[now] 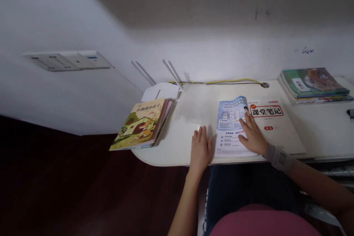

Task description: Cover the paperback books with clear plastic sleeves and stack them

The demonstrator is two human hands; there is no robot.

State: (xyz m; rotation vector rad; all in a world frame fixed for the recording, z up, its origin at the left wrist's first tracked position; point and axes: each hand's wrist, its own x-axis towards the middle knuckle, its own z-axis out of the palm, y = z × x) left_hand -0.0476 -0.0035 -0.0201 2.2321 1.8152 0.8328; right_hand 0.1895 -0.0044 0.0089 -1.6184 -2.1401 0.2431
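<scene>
A workbook lies open and face up on the white desk. Its blue-and-white printed page (233, 132) is on the left, and its cream cover with red-framed Chinese lettering (276, 129) is on the right. Fingers spread, my right hand (253, 134) rests flat on the printed page near the fold; a grey band circles that wrist. Just left of the page, my left hand (201, 149) lies on the desk with its fingers stretched out. A small white spot shows at its fingertips, too blurred to name.
A stack of picture books (141, 123) overhangs the desk's rounded left end. Behind it stands a white router (162, 91) with raised antennas. A yellow and black cable (235, 81) runs along the wall. More books (315, 84) are piled at the back right of the desk (166, 155).
</scene>
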